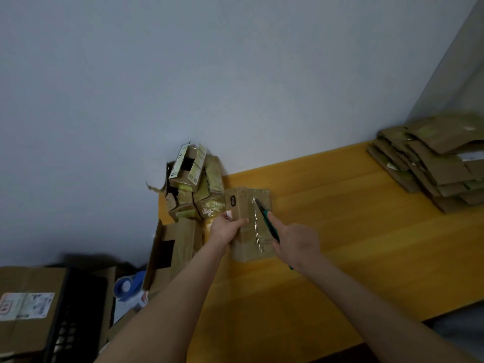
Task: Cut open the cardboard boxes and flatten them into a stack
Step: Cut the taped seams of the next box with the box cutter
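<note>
A small taped cardboard box (248,205) stands on the yellow wooden table (340,218), its clear tape seam facing up. My left hand (225,229) grips the box's left side, thumb on top. My right hand (293,239) holds a green-handled utility knife (264,213), its blade tip resting on the tape seam near the box's far end. A pile of unopened small boxes (193,184) sits at the table's far left corner against the wall. A stack of flattened cardboard (432,163) lies at the far right of the table.
An open tall box (170,252) leans at the table's left edge. On the floor at lower left are a large labelled box (28,307), a dark crate (76,310) and a blue tape dispenser (128,286). A grey wall stands behind.
</note>
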`<state>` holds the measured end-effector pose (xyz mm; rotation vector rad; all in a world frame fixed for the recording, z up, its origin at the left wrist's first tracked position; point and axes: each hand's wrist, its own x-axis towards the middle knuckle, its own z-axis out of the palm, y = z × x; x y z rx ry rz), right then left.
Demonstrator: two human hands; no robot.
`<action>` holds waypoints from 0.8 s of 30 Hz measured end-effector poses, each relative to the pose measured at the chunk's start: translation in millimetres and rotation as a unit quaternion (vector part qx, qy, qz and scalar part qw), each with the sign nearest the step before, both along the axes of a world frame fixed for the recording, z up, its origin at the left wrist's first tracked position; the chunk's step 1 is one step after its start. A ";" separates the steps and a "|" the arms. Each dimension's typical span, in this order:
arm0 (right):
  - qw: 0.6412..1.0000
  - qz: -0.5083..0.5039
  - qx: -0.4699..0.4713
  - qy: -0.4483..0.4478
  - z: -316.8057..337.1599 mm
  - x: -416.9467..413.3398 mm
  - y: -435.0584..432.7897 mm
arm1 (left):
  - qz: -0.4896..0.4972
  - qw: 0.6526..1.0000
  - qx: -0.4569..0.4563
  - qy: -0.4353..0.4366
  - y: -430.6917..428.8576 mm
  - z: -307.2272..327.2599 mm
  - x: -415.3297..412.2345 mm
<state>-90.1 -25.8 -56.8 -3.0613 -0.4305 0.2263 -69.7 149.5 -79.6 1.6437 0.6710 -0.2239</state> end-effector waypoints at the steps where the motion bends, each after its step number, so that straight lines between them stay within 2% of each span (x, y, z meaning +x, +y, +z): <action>1: 1.000 0.002 -0.005 0.004 1.9 -0.2 2.3 | 0.001 1.000 0.001 -0.001 -0.8 0.3 0.8; 8: 0.999 0.033 -0.009 0.026 7.8 -1.7 2.8 | 0.021 1.000 0.003 -0.019 2.6 6.0 4.6; 11: 0.997 0.049 -0.001 0.056 10.0 -0.9 -1.1 | -0.001 1.000 0.009 -0.020 5.8 6.9 4.1; 14: 0.997 0.047 0.038 0.058 15.6 2.3 -4.4 | 0.009 1.000 0.001 -0.020 5.4 5.0 1.2; 18: 0.995 -0.011 0.097 0.029 18.5 2.7 -7.6 | 0.002 1.000 0.008 -0.025 -1.4 4.5 2.4; 24: 1.000 -0.006 0.020 0.019 26.4 5.0 -1.0 | 0.010 1.000 0.008 -0.026 -10.0 7.5 8.1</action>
